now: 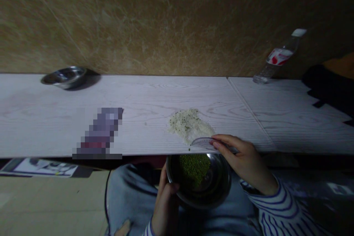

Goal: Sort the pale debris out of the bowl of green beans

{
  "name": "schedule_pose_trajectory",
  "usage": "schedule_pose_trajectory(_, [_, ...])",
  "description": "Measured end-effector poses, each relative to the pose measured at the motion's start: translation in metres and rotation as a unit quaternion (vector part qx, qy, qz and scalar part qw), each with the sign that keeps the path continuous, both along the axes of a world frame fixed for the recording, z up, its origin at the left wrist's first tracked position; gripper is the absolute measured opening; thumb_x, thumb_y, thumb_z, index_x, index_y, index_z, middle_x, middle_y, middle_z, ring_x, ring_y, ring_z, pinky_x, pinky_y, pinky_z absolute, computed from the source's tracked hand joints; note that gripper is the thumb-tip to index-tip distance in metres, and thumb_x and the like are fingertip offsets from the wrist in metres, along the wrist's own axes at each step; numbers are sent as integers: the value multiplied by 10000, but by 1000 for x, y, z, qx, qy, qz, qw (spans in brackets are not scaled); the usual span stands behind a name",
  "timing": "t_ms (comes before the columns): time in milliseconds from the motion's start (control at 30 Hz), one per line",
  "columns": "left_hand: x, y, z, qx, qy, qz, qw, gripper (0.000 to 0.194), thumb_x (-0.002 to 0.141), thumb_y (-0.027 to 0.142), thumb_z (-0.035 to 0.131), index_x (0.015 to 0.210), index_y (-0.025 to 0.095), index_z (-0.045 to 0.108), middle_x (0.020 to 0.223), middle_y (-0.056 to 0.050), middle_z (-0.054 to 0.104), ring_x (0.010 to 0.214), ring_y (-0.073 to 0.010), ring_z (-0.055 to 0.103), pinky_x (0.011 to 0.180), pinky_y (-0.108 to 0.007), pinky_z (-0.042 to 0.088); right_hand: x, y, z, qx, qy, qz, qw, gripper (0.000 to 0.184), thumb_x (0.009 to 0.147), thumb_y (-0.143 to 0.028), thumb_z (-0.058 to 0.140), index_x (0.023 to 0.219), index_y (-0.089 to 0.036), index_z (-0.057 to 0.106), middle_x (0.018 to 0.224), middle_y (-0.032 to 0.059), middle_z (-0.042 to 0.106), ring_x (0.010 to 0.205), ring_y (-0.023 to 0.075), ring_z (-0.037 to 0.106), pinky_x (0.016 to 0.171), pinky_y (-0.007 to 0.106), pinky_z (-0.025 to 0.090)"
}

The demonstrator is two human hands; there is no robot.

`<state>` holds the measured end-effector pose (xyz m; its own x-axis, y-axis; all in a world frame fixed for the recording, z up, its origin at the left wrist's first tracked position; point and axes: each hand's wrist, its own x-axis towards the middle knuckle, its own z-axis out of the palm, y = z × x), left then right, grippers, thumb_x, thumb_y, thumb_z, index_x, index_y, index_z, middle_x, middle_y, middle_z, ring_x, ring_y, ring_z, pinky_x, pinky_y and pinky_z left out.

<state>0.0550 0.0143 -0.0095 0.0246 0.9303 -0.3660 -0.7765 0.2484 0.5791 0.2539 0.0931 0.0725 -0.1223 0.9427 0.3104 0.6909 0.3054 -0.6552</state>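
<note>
My left hand [166, 201] is closed on the left rim of a steel bowl [225, 188], held just below the table's front edge. Green mung beans [195, 167] lie inside the bowl. Between the thumb and fingers of my right hand [243, 158] is a clear protractor [204, 142], its curved edge pointing left. The protractor is at the near side of a pile of white rice [190, 123] on the table. Dark green beans are scattered through the pile, mostly on its left part. One or two beans lie by the table edge.
A second steel bowl [65, 77] stands at the back left of the white table [143, 99]. A blurred-out flat object [101, 132] lies at the front left. At the back right is a clear plastic bottle [279, 57], with dark cloth [332, 84] beyond it. A wall rises behind.
</note>
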Motion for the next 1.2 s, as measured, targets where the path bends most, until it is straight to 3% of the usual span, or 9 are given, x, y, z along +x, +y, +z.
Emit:
schedule_pose_trajectory(933, [-10,-2,4,-4,33,47,998,584,711,215,654,1289,297,644,1350,-57,648,1349,-346,460,1089,-490,362,-14,-6,3,19,5,69,997,168,896,-241,622,997,-252,756,896,1,793,816,174,733,741,287,586])
schedule_pose_trajectory(1200, [-5,-2,4,6,25,28,999,609,698,221,649,1304,289,639,1346,-62,655,1353,-355,458,1086,-490,373,14,-5,4,-4,44,-88,995,176,853,-333,646,943,-241,766,894,34,798,823,218,755,778,319,610])
